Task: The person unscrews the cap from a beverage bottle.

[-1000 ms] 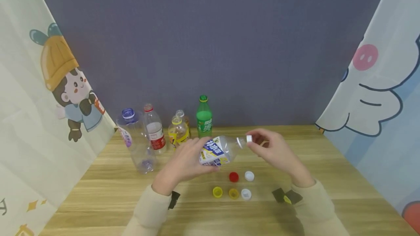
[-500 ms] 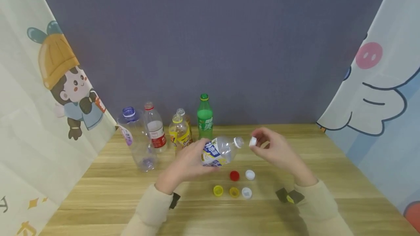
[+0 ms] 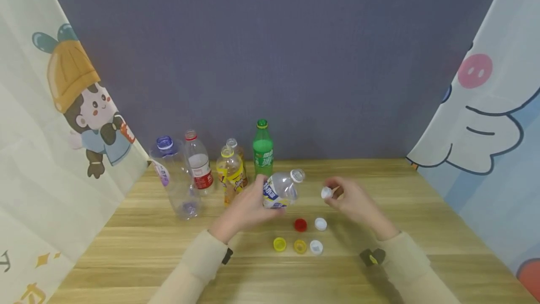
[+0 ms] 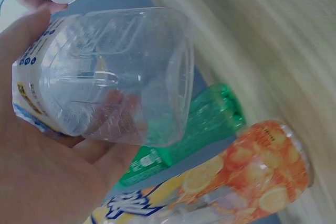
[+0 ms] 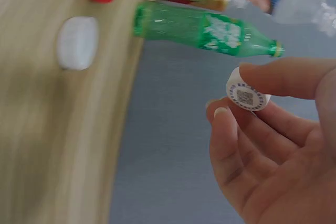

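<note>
My left hand (image 3: 249,205) grips a clear plastic bottle (image 3: 283,188) with a blue, white and yellow label. It is tilted, its uncapped mouth up and to the right; in the left wrist view the fingers wrap behind the clear bottle (image 4: 121,72). My right hand (image 3: 352,201) pinches a white bottle cap (image 3: 326,193) between thumb and fingers, apart from the bottle's mouth. A printed code shows on the white cap (image 5: 245,96) in the right wrist view. Below on the table lie a red cap (image 3: 300,225), white caps (image 3: 320,224) and yellow caps (image 3: 280,244).
Uncapped bottles stand along the back left of the wooden table (image 3: 126,247): a large clear one with a purple neck (image 3: 177,177), a red-labelled one (image 3: 200,168), a yellow-labelled one (image 3: 229,172) and a green one (image 3: 263,151). A dark panel (image 3: 274,60) rises behind.
The white cap came off the bottle's mouth in my right hand, which moved slightly right and turned the cap. My left hand drew the bottle left and tipped its mouth further up.
</note>
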Motion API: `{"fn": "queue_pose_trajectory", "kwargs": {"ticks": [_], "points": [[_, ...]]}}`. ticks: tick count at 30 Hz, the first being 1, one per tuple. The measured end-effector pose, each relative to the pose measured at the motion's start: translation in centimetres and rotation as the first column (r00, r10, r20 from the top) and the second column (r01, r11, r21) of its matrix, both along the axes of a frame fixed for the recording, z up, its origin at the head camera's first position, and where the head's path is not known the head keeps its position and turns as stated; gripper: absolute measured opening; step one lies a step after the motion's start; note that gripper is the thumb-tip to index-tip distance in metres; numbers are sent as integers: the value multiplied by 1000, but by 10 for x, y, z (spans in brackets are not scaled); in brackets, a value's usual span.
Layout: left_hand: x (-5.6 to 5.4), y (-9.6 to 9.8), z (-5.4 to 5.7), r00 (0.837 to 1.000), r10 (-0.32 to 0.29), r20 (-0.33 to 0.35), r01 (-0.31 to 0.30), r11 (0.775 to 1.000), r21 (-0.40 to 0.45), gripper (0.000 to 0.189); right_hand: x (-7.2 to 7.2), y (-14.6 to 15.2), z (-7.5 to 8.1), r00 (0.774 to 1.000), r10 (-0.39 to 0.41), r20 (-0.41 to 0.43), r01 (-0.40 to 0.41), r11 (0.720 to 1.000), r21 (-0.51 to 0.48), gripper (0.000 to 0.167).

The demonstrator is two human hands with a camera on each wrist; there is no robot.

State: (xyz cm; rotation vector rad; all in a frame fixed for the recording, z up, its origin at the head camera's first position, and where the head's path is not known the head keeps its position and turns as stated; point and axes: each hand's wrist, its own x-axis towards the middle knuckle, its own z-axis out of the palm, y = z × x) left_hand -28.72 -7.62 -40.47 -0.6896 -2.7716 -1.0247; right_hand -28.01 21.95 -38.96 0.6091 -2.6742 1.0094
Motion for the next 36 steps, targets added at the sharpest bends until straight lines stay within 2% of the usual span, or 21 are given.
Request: {"fn": "queue_pose_trajectory", "kwargs": {"ticks": [4,9,11,17,25,31,36], "points": [[-7,4,-9,999,35,-9,-35,999,40,79,-8,5,-13,999,-19,28,18,999,34,32],[-14,9,-19,991,116,-63,-114,993,34,80,-18,11,-29,996,-39,81,34,997,67,29],[-15,10,-21,989,135,-64,-132,990,43,80,-21,12,-35,994,-38,102,29,996,89,27],[-19,11,-24,992,119,32,-122,986,118,80,-30,15,-46,981,-53,188,27,990,141,26],[-25,13,-27,979,120,167,-149,974,171,90,-37,21,-58,985,-61,161,27,978,208,24],[-28,12,-29,969,133,209,-174,966,193,99,-39,26,-62,984,-89,154,45,961,272,22],[-35,14,-32,961,152,233,-204,953,222,98,-41,27,-62,979,-111,173,53,950,306,22]]}}
